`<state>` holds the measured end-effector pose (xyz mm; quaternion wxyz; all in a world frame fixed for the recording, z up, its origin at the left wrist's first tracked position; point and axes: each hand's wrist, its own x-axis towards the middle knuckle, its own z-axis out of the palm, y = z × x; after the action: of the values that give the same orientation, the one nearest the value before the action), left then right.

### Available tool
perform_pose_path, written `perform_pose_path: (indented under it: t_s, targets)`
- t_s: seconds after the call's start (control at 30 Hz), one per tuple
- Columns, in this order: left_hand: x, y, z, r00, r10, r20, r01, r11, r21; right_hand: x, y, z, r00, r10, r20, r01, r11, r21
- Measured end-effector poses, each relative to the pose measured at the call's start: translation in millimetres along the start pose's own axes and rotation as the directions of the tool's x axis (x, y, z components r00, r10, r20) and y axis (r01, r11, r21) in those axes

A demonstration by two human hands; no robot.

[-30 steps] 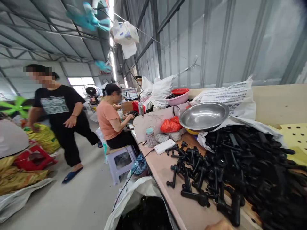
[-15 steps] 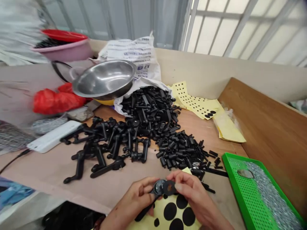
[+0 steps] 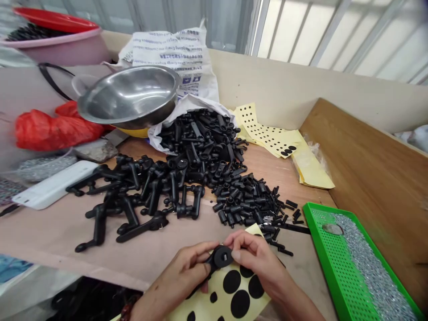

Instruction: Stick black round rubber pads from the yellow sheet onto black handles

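Note:
My left hand (image 3: 182, 272) is closed round the arm of a black plastic crank handle (image 3: 211, 262), its round head pointing up and right. A black round sticker (image 3: 219, 256) with a small hole, through which metal shows, covers that head. My right hand (image 3: 259, 258) pinches at the sticker's right edge with thumb and fingers. Beneath both hands is a yellow sticker sheet (image 3: 204, 305) bearing black discs of several sizes. Ahead to the left lie several assembled crank handles (image 3: 154, 196) with knobs. Small black sleeves (image 3: 240, 200) are heaped just beyond my right hand.
A white sack (image 3: 174, 53) spills black handle parts (image 3: 200, 138) at the back. Left of it are a steel bowl (image 3: 130, 96), a red bag (image 3: 50, 129) and a white power strip (image 3: 56, 183). Rightward stand a green tray (image 3: 337, 267) of small metal pieces and a wooden board (image 3: 374, 165).
The sticker, held beside the crank handle's open head before, now lies over it. My right hand has moved slightly left and up with it. The whole view has shifted a little.

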<state>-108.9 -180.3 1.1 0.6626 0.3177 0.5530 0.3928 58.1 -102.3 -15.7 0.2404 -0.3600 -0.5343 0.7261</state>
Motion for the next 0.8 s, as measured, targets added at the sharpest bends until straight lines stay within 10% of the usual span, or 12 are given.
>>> perform_pose_path:
  t_s: [0.8]
  targets:
    - [2.2, 0.4, -2.4, 1.0, 0.01, -0.003, -0.01, 0.985, 0.174, 0.7, 2.3, 0.0, 0.997, -0.067, 0.024, 0.07, 0.991, -0.115]
